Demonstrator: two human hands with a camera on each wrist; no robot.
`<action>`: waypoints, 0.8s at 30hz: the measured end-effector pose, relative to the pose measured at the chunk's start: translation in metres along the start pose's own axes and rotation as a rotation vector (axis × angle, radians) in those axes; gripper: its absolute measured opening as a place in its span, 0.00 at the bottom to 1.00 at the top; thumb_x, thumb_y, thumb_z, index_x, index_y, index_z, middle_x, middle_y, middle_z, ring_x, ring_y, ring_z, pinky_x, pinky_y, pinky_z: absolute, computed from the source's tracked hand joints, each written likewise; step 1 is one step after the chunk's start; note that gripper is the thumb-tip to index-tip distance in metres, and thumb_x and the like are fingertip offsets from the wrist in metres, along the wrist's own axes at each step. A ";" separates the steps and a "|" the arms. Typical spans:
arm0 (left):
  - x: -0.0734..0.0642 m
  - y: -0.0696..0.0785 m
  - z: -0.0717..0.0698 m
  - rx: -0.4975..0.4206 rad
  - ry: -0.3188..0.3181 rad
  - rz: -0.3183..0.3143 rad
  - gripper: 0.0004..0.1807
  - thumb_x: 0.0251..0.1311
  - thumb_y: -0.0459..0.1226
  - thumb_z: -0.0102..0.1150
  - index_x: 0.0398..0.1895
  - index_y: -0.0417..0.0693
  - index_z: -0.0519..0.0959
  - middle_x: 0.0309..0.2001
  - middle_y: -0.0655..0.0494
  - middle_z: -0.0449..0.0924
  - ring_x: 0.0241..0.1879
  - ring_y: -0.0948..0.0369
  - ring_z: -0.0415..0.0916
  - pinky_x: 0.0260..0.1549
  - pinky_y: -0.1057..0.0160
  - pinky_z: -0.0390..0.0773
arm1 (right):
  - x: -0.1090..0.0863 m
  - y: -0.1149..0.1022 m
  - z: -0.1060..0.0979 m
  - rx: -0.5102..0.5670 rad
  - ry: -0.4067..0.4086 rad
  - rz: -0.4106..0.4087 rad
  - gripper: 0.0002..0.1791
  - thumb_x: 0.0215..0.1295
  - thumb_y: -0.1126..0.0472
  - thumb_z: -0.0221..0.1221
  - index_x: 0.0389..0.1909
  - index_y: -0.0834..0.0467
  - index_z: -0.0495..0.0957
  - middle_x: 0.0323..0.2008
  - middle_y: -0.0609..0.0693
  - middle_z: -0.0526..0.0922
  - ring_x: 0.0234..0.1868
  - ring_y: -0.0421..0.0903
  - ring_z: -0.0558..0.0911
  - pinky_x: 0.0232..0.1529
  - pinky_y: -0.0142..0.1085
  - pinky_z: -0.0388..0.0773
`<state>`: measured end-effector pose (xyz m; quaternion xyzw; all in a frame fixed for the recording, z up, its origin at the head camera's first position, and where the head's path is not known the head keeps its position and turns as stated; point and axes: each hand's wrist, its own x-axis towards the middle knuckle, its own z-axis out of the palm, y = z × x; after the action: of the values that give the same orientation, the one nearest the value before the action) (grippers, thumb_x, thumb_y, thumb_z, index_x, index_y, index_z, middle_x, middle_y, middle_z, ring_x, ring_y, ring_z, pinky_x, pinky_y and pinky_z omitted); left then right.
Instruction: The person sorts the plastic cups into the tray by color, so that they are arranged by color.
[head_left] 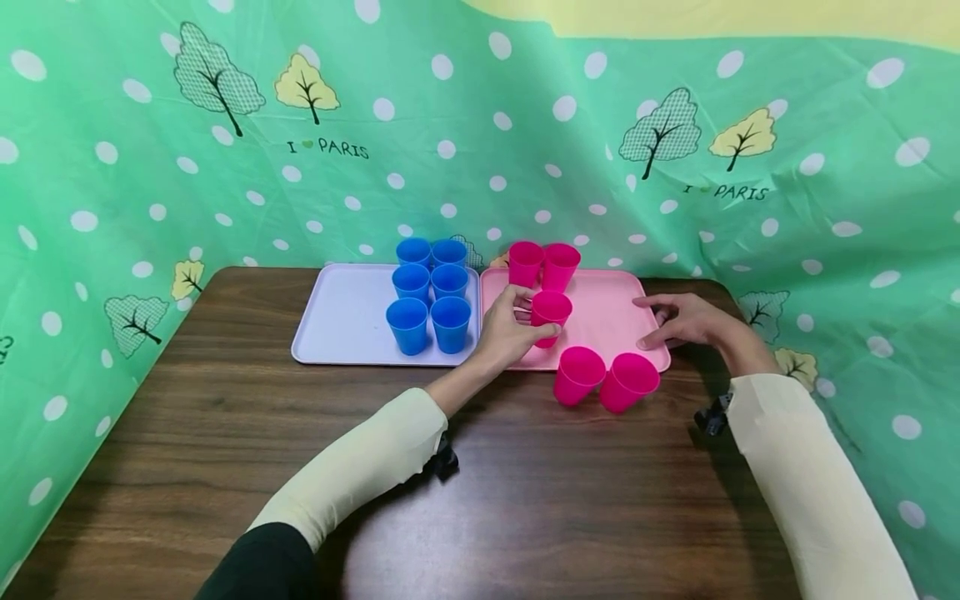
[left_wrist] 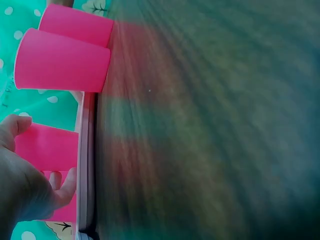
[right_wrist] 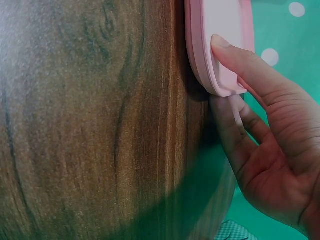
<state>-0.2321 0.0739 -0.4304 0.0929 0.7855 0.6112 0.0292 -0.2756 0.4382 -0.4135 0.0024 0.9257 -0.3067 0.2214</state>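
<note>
My left hand (head_left: 510, 329) grips a pink cup (head_left: 552, 307) at the left part of the pink tray (head_left: 607, 310), thumb on one side and fingers on the other. The cup (left_wrist: 47, 147) stands upright in its grasp. At the tray's right end my right hand (head_left: 686, 321) pinches the rim, its thumb (right_wrist: 235, 55) on top and other fingers against the outer edge. Two pink cups (head_left: 526, 262) stand close together at the back left of this tray. In front of it, two more pink cups (head_left: 630, 383) stand on the table.
Left of the pink tray, a pale lavender tray (head_left: 341, 317) carries several blue cups (head_left: 408, 325) in two columns on its right side. Both trays lie along the back of the brown wooden table (head_left: 315, 433). A green dotted cloth (head_left: 450, 117) hangs behind.
</note>
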 end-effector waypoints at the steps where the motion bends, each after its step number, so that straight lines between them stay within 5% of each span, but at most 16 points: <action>1: 0.002 -0.001 0.001 0.006 0.005 0.003 0.37 0.59 0.39 0.85 0.69 0.49 0.75 0.62 0.48 0.83 0.61 0.51 0.84 0.59 0.56 0.91 | 0.000 0.001 0.000 -0.003 0.002 0.001 0.53 0.67 0.53 0.81 0.87 0.59 0.65 0.52 0.61 0.75 0.48 0.54 0.81 0.50 0.43 0.95; 9: 0.016 -0.005 0.006 0.007 -0.003 -0.018 0.36 0.61 0.38 0.85 0.69 0.46 0.76 0.61 0.47 0.84 0.59 0.51 0.85 0.59 0.57 0.91 | 0.000 0.002 0.002 -0.026 0.018 -0.003 0.53 0.68 0.53 0.80 0.88 0.59 0.65 0.53 0.62 0.75 0.48 0.54 0.80 0.49 0.40 0.95; 17: 0.050 -0.041 0.025 0.056 -0.020 -0.093 0.37 0.57 0.41 0.89 0.68 0.49 0.80 0.58 0.53 0.87 0.55 0.57 0.86 0.51 0.63 0.91 | 0.001 0.003 0.001 -0.042 0.020 -0.010 0.52 0.67 0.51 0.81 0.87 0.59 0.67 0.53 0.61 0.78 0.48 0.54 0.82 0.49 0.39 0.94; 24: 0.079 -0.067 0.039 0.059 -0.020 -0.095 0.33 0.56 0.42 0.90 0.62 0.54 0.82 0.51 0.61 0.85 0.50 0.63 0.83 0.45 0.68 0.90 | -0.001 0.001 0.001 -0.058 0.025 -0.011 0.53 0.66 0.49 0.81 0.86 0.59 0.67 0.52 0.61 0.79 0.49 0.55 0.82 0.48 0.39 0.94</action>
<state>-0.3110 0.1092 -0.4997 0.0623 0.8063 0.5849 0.0633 -0.2745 0.4385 -0.4144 -0.0053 0.9369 -0.2810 0.2081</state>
